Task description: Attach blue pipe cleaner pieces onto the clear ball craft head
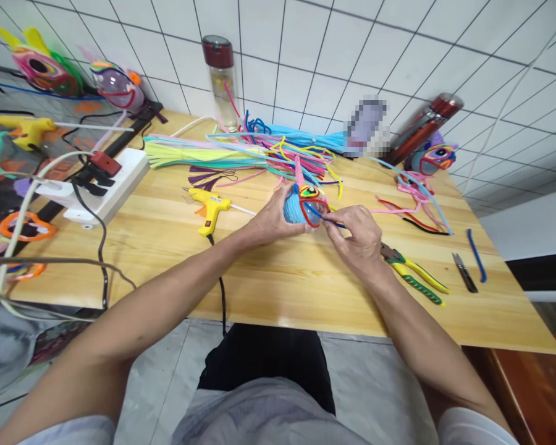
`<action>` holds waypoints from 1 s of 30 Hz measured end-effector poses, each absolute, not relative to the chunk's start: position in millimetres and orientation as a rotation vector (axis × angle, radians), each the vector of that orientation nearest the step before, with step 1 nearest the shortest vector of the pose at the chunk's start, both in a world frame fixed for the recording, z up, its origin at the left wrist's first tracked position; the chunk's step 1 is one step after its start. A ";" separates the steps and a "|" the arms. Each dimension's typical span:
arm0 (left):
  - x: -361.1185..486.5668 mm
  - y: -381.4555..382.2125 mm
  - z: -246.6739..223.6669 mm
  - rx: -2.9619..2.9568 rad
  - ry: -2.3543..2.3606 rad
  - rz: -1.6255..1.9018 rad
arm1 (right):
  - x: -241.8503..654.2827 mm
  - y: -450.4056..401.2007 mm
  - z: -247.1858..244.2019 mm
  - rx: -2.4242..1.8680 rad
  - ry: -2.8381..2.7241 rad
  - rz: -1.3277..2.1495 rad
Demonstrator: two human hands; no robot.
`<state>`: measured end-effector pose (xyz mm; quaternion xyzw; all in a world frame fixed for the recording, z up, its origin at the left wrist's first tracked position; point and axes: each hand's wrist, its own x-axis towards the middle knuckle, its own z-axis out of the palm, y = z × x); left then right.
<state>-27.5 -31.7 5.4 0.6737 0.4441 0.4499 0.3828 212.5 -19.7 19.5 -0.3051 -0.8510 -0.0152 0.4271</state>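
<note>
My left hand (274, 217) is wrapped round a clear ball-shaped craft figure (294, 207), partly covered in blue fuzzy stems, with a pink horn, a yellow-and-green eye and a red outline. A dark blue pipe cleaner (337, 223) is pinched in the fingers of my right hand (358, 236). One end of it lies against the figure's front, by the red outline. A yellow glue gun (210, 210) with a white glue stick lies left of my left hand. Just right of my right wrist are pliers (414, 275) with yellow and green handles, their jaws partly behind the wrist.
Bundles of coloured pipe cleaners (208, 152) lie along the wall. A glass bottle (222, 86), a red flask (426, 127) and another figure (430, 159) stand at the back. Small snips (464, 272) lie right. A power strip (109, 191) with cables sits left.
</note>
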 end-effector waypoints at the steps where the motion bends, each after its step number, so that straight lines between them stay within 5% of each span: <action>1: -27.4 -31.1 4.7 1.715 1.135 1.147 | 211.9 -20.9 19.1 -0.761 -2.134 -0.055; 30: -29.5 -35.1 1.7 1.603 1.147 1.110 | 206.7 -29.5 20.8 -0.780 -2.189 0.097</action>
